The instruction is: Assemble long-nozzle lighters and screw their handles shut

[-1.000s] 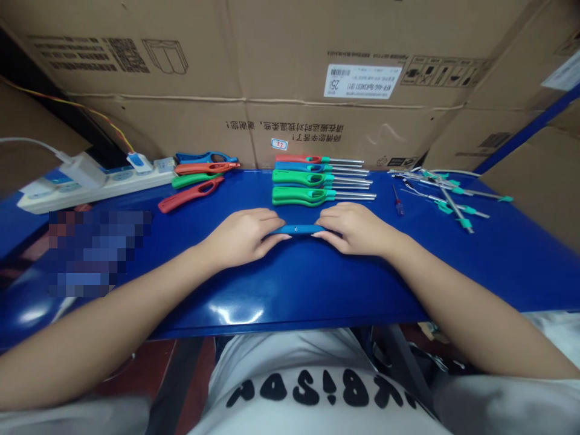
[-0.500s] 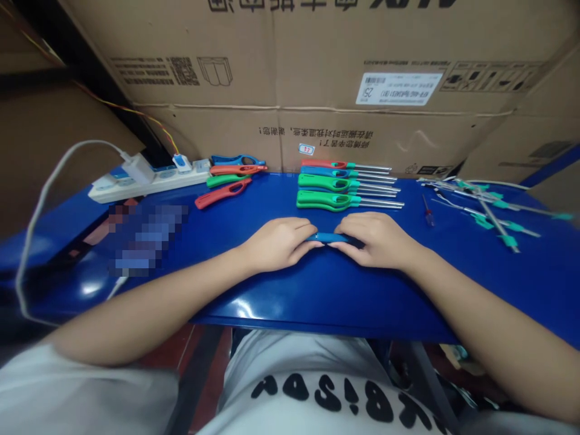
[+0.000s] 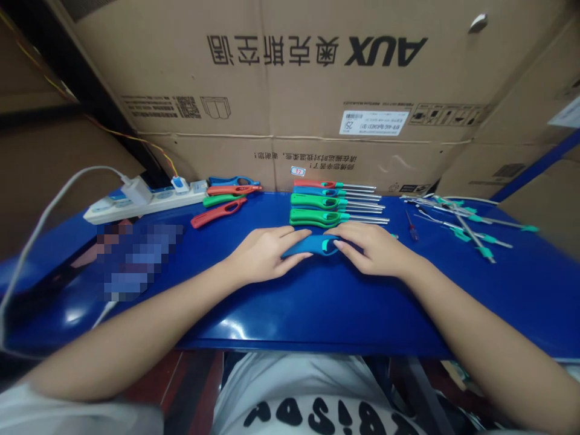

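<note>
Turned from edge-on since the earlier frame, the blue lighter handle [image 3: 304, 244] now presents its broad side and turquoise trigger [image 3: 325, 245]. It spans the gap between both hands. Left hand [image 3: 265, 255]: partly curled, thumb and fingers pinching the plain end. Right hand [image 3: 374, 249]: curled, gripping the looped trigger end. Green lighters [image 3: 310, 216] lie just beyond on the counter [image 3: 290, 308].

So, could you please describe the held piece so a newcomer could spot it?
Find the blue table below the cardboard. Over its middle, the left hand and right hand hold a blue handle. Unlike the handles lying behind, it alone is held.
</note>
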{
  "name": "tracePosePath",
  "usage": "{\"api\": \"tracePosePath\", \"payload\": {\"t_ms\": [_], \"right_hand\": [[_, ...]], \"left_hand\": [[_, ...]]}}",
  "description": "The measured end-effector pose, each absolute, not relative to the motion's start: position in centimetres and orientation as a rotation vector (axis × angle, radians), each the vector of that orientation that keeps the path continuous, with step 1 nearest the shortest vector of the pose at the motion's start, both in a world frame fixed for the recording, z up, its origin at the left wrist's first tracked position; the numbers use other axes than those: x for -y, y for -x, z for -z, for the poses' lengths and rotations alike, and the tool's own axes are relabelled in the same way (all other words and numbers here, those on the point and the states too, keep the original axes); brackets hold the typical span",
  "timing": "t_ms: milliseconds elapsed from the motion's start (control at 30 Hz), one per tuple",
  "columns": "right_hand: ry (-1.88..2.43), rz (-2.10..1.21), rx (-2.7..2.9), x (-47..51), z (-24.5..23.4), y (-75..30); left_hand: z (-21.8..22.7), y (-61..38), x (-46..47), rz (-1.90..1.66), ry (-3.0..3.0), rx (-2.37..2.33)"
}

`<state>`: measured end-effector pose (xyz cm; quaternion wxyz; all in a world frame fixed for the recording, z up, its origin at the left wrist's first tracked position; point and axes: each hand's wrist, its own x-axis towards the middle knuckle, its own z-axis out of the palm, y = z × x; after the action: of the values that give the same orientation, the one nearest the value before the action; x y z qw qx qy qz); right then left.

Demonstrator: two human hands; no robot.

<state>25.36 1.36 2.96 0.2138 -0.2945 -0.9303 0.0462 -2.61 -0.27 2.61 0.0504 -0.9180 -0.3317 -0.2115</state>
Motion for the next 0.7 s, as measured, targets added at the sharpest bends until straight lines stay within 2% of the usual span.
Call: {"api": "tracePosePath", "payload": {"t_ms": [333,567,700], "right_hand": [[0.637,0.155,2.489,-2.1,-2.5,-26.0],[0.637,0.175,2.520,-1.8,-1.9,-25.5],[0.672,0.114,2.552,-1.6,-1.3,-24.8]], "left_hand": [[-2.0,2.7,-0.3,0.681,2.903,1.072],[-2.2,2.5,-0.1,0.476,2.961,1.139],[-1.7,2.2,0.1,0.489,2.972,1.155]]}}
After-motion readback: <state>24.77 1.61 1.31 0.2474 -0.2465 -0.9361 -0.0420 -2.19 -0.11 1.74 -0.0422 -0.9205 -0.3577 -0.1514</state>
